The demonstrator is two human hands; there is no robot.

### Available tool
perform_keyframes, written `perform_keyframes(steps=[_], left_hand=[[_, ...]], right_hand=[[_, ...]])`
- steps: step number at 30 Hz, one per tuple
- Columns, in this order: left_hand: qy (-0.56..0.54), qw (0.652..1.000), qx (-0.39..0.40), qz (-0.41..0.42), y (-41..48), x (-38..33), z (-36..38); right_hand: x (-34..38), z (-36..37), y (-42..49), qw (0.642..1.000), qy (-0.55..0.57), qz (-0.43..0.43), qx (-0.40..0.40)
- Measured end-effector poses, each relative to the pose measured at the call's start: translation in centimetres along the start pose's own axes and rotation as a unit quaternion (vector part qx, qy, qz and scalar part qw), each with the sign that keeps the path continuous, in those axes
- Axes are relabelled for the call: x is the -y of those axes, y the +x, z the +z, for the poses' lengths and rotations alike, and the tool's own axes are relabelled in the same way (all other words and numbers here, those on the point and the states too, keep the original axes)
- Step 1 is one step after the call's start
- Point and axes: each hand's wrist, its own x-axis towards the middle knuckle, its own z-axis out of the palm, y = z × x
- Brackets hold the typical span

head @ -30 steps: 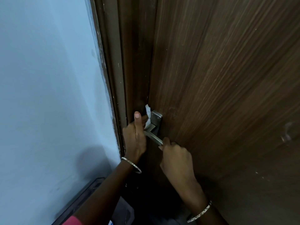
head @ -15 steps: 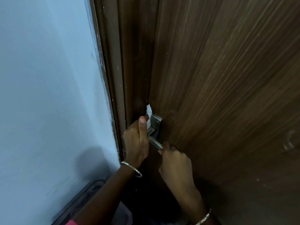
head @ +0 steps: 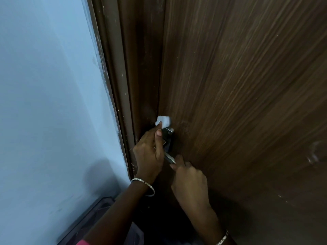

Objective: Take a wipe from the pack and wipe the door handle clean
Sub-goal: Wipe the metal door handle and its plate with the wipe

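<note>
1. Wiping under way: left hand (head: 150, 149) closed on wipe (head: 163, 121), white wad pinched at the fingertips and showing above the thumb, pressed at the top of the handle plate.
2. Handle (head: 168, 144): grey metal, mounted at the door (head: 238, 103) edge just beside the frame (head: 127, 85); lever slopes down-right, tip visible between the two hands.
3. Right hand (head: 189, 179): fingers curled, thumb touching the lever tip, apparently steadying it; whether the fingers wrap the lever, cannot tell.
4. Pack: not in view.
5. Bangle (head: 144, 184) on left wrist; second bangle on right wrist at the lower edge.
6. Wall (head: 53, 103): pale blue, left of frame.
7. Step judged: mid-task, wipe already in hand, plate and lever base being cleaned.
8. Method advised: keep the wad folded thick so fingertips stay off the metal; press flat and draw along the plate, then down the lever's full length; turn to a fresh face once soiled.
9. Support advised: hold the lever still from its tip, then swap grip so the covered end gets wiped too.
10. Risk judged: underside and the narrow gap by the frame easily missed.
</note>
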Motion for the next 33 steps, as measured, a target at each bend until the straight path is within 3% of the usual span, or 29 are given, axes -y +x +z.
perform_keyframes(steps=[4, 11, 13, 21, 24, 28, 33], left_hand=[[0.030, 1.000, -0.005, 0.000, -0.2, -0.2, 0.0], [0.118, 0.968, 0.020, 0.221, 0.0, 0.8, 0.0], [0.125, 0.962, 0.038, 0.241, 0.1, 1.4, -0.5], [0.053, 0.993, -0.009, 0.105, 0.1, -0.2, 0.2], [0.031, 0.999, -0.037, 0.014, -0.1, -0.9, 0.6], [-0.021, 0.994, -0.063, -0.088, 0.1, -1.2, 0.8], [-0.094, 0.968, -0.021, -0.230, -1.4, 0.3, 0.6]], right_hand=[[0.0, 0.0, 0.0, 1.000, 0.006, 0.001, 0.002], [-0.2, 0.6, -0.1, 1.000, 0.015, 0.005, -0.005], [-0.4, 0.9, -0.1, 1.000, 0.016, 0.003, -0.012], [-0.1, 1.0, -0.1, 0.999, -0.004, 0.009, -0.041], [0.0, 0.9, -0.2, 0.999, -0.007, 0.010, -0.051], [-0.1, 0.8, -0.2, 0.999, 0.007, 0.003, -0.048], [-0.2, 1.1, -0.3, 0.999, 0.020, 0.000, -0.050]])
